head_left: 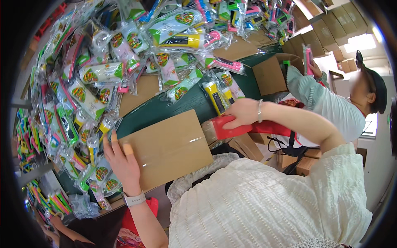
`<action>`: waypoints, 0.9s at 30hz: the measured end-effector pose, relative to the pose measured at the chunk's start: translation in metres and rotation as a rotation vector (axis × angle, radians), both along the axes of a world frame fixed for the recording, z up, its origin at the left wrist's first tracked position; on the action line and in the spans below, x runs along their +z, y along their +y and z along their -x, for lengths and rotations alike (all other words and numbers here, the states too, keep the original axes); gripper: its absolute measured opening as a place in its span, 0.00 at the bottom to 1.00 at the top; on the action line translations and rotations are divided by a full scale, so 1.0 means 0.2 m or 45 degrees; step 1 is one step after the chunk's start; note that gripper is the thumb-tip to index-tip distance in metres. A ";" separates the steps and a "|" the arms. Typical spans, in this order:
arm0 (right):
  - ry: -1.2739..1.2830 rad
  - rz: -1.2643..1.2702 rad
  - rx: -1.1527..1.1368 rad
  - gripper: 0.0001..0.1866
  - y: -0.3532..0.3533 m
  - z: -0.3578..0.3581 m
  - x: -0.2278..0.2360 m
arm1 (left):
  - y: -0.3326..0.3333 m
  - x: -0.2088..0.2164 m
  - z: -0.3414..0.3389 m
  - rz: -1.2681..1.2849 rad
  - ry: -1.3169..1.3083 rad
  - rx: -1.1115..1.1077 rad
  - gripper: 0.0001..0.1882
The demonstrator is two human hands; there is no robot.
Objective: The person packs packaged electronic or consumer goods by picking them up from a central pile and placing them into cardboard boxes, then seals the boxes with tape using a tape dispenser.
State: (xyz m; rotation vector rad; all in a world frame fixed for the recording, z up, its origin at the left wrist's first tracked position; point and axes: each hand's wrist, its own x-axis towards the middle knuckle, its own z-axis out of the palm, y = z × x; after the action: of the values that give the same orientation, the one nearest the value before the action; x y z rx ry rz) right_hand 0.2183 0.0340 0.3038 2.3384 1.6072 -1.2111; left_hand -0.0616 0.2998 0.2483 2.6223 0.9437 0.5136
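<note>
A brown cardboard box (169, 151), its top flaps closed and a strip of clear tape along the middle, lies in front of my body. My left hand (124, 165) rests flat on its left end, fingers apart, with tan covers on two fingertips. At the box's right end, my right hand (244, 113) is closed round a red tape dispenser (229, 127). The dispenser's front is close to the box edge; whether it touches cannot be told. Just beyond that hand, bagged yellow and black items (215, 97) lie on the green table (153, 111).
A large heap of bagged colourful items (124, 53) covers the table's far and left side. An open carton (269, 76) stands at the right, near a co-worker (339, 99) holding a pink item (308, 60). Another person's arm (68, 231) shows at lower left. Stacked cartons (331, 31) stand far right.
</note>
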 end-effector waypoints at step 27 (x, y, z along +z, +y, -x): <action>-1.561 -1.356 -0.258 0.25 1.10 -0.54 1.56 | -0.35 0.33 -0.25 0.053 -0.394 -0.667 0.20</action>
State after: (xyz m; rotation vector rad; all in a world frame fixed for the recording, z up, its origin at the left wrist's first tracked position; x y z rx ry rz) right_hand 0.3273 0.2533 0.6155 2.6474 1.5303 1.3044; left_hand -0.0125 0.2291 0.3143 2.5086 0.1579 0.7142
